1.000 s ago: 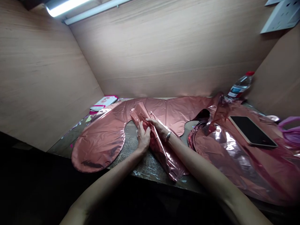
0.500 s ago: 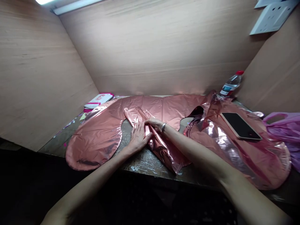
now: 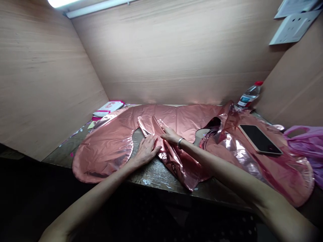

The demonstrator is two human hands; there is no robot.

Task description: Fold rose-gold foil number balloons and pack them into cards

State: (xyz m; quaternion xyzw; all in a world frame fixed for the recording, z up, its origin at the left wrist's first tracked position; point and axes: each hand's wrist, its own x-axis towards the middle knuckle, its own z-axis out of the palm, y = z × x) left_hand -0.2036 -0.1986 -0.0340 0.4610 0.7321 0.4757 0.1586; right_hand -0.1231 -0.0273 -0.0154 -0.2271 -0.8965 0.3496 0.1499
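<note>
A folded rose-gold foil balloon (image 3: 174, 161) lies slantwise in front of me, its narrow end pointing away and its wider end near the table's front edge. My left hand (image 3: 146, 149) rests flat on its left side, fingers stretched out. From the right, my right hand (image 3: 171, 135), with a silver bangle on the wrist, grips the fold of the foil; some fingertips are hard to make out against the shine. Behind, a large curved foil balloon (image 3: 101, 148) is spread flat, arching from left to right.
On the right, a phone (image 3: 261, 139) lies on more pink foil (image 3: 297, 188). A water bottle (image 3: 249, 94) with a red cap stands in the back corner. A purple plastic bag (image 3: 306, 141) sits at the right edge, and a stack of cards (image 3: 108, 108) at the back left. Wooden panels (image 3: 176, 50) enclose the table.
My right hand has shifted slightly right, away from my left hand, and the folded foil has opened out a little between them. My left hand stays flat on the foil. The view has tilted slightly.
</note>
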